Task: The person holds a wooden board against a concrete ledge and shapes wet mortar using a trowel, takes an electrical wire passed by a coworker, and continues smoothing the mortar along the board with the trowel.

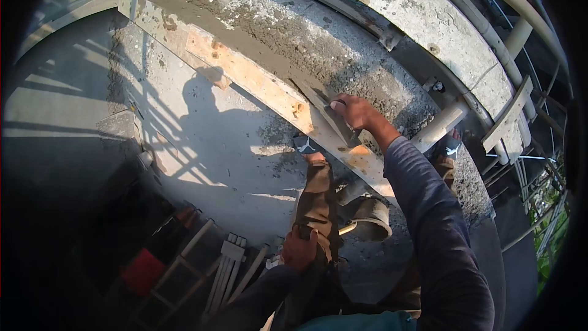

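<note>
My right hand (356, 114) is closed round the handle of a plastering trowel (340, 127). The trowel's long blade lies along the inner edge of a band of wet grey mortar (245, 44), against a pale wooden board (269, 89). My left hand (300, 250) rests at my left knee with its fingers curled. Whether it grips the brown trouser leg (316, 199) or some small thing, I cannot make out. My left foot (304, 145), in a dark sandal, is beside the board's lower edge.
A bucket (372, 219) with a pale handle stands below the board, between my legs. Rough concrete (422, 6) and pipes (520, 37) run along the upper right. Lower left are a red object (142, 271) and wooden pieces (228, 273). My shadow falls on the grey surface (226, 147).
</note>
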The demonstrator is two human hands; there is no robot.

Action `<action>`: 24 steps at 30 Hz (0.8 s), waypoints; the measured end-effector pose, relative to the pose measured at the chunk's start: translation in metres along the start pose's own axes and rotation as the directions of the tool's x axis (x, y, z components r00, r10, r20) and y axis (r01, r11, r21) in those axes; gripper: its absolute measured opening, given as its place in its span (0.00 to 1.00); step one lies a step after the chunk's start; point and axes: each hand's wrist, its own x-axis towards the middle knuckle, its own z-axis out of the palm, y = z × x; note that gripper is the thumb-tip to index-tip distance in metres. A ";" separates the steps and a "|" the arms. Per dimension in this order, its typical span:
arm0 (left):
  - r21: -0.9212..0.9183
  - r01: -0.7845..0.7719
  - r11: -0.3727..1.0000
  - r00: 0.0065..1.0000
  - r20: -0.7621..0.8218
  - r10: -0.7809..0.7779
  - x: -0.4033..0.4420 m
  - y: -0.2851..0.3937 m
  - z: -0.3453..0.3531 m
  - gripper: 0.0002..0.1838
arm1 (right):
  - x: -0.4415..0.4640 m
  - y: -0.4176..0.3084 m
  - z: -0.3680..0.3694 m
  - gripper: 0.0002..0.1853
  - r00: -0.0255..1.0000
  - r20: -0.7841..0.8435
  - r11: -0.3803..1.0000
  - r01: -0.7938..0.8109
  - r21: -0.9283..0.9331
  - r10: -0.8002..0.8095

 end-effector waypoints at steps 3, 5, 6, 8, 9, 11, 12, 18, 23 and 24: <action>0.016 0.009 1.000 1.000 -0.004 -0.009 -0.002 0.000 -0.001 0.40 | -0.007 -0.008 0.000 0.21 0.988 -0.051 0.984 0.140 -0.109 -0.146; -0.001 -0.013 1.000 1.000 -0.020 0.013 0.001 -0.003 0.002 0.40 | -0.026 0.013 -0.006 0.21 0.998 -0.041 0.990 -0.046 -0.130 0.041; 0.019 0.000 1.000 1.000 -0.025 0.001 0.003 -0.003 0.003 0.40 | -0.042 0.026 -0.013 0.21 0.996 -0.060 0.987 -0.076 -0.140 0.069; 0.030 0.011 0.999 1.000 -0.027 -0.010 0.003 -0.003 0.002 0.40 | -0.085 0.050 -0.027 0.21 0.981 -0.139 0.986 -0.146 -0.083 0.133; 0.034 0.040 0.999 0.999 -0.011 -0.039 0.003 0.000 0.000 0.40 | -0.108 0.060 -0.035 0.22 0.963 -0.200 0.983 -0.186 -0.014 0.179; 0.051 0.051 0.997 0.998 0.045 -0.053 0.000 0.013 -0.005 0.40 | -0.151 0.101 -0.050 0.24 0.923 -0.255 0.955 -0.297 0.000 0.287; 0.068 0.110 0.992 0.993 -0.061 -0.106 -0.006 0.024 -0.008 0.37 | -0.183 0.088 -0.066 0.27 0.880 -0.306 0.925 -0.379 0.008 0.363; 0.104 0.189 0.977 0.976 -0.129 -0.175 -0.016 0.039 0.002 0.32 | -0.313 0.074 -0.112 0.20 0.695 -0.439 0.818 -0.432 0.379 0.570; 0.136 0.103 0.985 0.989 -0.115 -0.087 -0.025 0.058 0.003 0.41 | -0.360 0.083 -0.110 0.19 0.650 -0.663 0.848 -0.528 -0.043 0.371; 0.188 -0.093 0.978 0.985 -0.127 0.118 -0.026 0.065 0.004 0.48 | -0.361 0.082 -0.109 0.18 0.705 -0.552 0.823 -0.565 -0.060 0.444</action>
